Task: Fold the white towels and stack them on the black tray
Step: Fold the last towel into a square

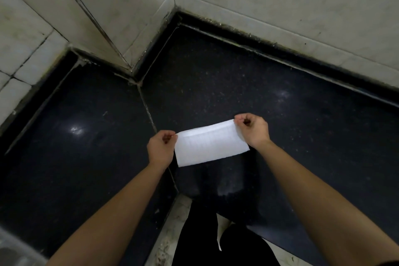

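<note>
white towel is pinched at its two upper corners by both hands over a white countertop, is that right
Not quite: the countertop is black and speckled, not white. The rest holds: the head view shows the white towel pinched at its upper corners by the left hand and the right hand over that countertop.

White towel (210, 143), folded rectangle, held taut in air, above dark counter (302, 114)
</note>
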`<move>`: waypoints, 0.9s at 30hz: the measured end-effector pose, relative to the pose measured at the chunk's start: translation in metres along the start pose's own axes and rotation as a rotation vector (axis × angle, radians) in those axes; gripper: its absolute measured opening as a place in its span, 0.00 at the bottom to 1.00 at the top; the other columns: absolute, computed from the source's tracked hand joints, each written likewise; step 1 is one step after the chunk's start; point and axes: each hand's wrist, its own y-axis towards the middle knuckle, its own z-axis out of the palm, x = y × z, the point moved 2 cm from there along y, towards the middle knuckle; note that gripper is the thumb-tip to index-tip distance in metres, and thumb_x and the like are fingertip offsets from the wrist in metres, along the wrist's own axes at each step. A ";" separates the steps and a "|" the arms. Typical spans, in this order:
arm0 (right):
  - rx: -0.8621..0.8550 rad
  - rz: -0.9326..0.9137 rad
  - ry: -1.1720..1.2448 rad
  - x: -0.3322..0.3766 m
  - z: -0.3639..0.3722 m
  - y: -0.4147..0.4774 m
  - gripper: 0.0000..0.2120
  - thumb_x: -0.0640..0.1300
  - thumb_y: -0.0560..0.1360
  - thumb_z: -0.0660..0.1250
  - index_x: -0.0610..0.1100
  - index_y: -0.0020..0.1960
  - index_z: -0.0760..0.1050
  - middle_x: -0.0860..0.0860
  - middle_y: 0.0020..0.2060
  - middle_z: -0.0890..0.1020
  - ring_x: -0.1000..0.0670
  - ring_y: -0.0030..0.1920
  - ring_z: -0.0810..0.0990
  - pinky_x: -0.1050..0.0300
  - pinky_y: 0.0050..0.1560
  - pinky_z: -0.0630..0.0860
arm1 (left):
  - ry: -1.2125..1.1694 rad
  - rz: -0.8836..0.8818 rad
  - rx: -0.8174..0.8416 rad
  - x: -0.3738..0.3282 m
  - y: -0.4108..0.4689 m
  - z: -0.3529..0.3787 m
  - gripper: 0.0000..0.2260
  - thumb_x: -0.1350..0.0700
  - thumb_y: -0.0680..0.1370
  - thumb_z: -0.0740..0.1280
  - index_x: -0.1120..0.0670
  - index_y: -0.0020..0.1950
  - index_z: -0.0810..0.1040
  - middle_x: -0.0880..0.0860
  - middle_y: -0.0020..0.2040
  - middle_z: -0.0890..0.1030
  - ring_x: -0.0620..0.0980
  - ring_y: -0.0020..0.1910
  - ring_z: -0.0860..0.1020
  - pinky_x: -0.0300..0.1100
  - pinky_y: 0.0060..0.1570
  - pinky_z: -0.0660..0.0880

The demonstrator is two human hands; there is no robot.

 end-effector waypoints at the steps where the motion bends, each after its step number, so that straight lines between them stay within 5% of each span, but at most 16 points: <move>1: -0.003 -0.006 0.002 0.000 0.000 0.000 0.06 0.45 0.78 0.69 0.49 0.53 0.84 0.56 0.46 0.83 0.55 0.48 0.81 0.62 0.57 0.76 | 0.004 0.009 0.005 -0.001 0.001 0.000 0.03 0.60 0.77 0.71 0.53 0.48 0.82 0.48 0.44 0.82 0.44 0.44 0.79 0.31 0.44 0.72; 7: -0.035 -0.071 -0.078 -0.008 -0.007 -0.004 0.04 0.45 0.78 0.70 0.53 0.50 0.82 0.52 0.48 0.80 0.55 0.45 0.80 0.60 0.56 0.77 | 0.024 0.062 0.005 -0.003 0.001 0.003 0.03 0.59 0.77 0.71 0.51 0.48 0.82 0.50 0.45 0.83 0.47 0.45 0.81 0.42 0.50 0.78; 11: -0.058 -0.104 -0.106 -0.003 -0.008 -0.008 0.09 0.47 0.79 0.68 0.49 0.58 0.81 0.50 0.51 0.78 0.53 0.46 0.79 0.55 0.59 0.78 | 0.097 0.129 -0.026 -0.008 -0.004 0.001 0.12 0.55 0.78 0.70 0.55 0.61 0.79 0.52 0.55 0.78 0.47 0.50 0.77 0.45 0.55 0.77; 15: -0.124 -0.527 -0.418 0.003 0.000 -0.030 0.16 0.45 0.83 0.60 0.44 0.68 0.75 0.46 0.61 0.76 0.46 0.57 0.77 0.46 0.60 0.76 | 0.552 0.635 -0.067 -0.012 -0.024 0.004 0.18 0.51 0.82 0.60 0.56 0.71 0.73 0.58 0.69 0.71 0.57 0.66 0.70 0.54 0.63 0.70; 18: -0.039 -0.764 -0.751 0.000 0.028 -0.041 0.22 0.50 0.83 0.54 0.44 0.75 0.67 0.41 0.75 0.67 0.41 0.73 0.66 0.42 0.71 0.65 | 0.885 0.840 0.141 -0.005 -0.031 0.024 0.24 0.47 0.84 0.49 0.56 0.78 0.62 0.60 0.79 0.58 0.59 0.78 0.57 0.59 0.72 0.61; 21: 0.111 -0.751 -0.951 -0.007 0.052 -0.044 0.28 0.58 0.84 0.47 0.45 0.80 0.58 0.41 0.80 0.55 0.39 0.80 0.54 0.38 0.77 0.55 | 1.032 0.766 0.254 0.015 -0.028 0.033 0.29 0.42 0.84 0.43 0.57 0.81 0.54 0.59 0.81 0.51 0.57 0.80 0.51 0.63 0.74 0.56; 27: 0.202 -0.703 -1.046 -0.019 0.049 -0.033 0.33 0.65 0.83 0.45 0.48 0.82 0.50 0.41 0.81 0.50 0.41 0.81 0.48 0.39 0.79 0.49 | 1.065 0.692 0.273 0.031 -0.024 0.032 0.32 0.38 0.83 0.44 0.55 0.82 0.50 0.58 0.82 0.47 0.56 0.80 0.48 0.63 0.75 0.51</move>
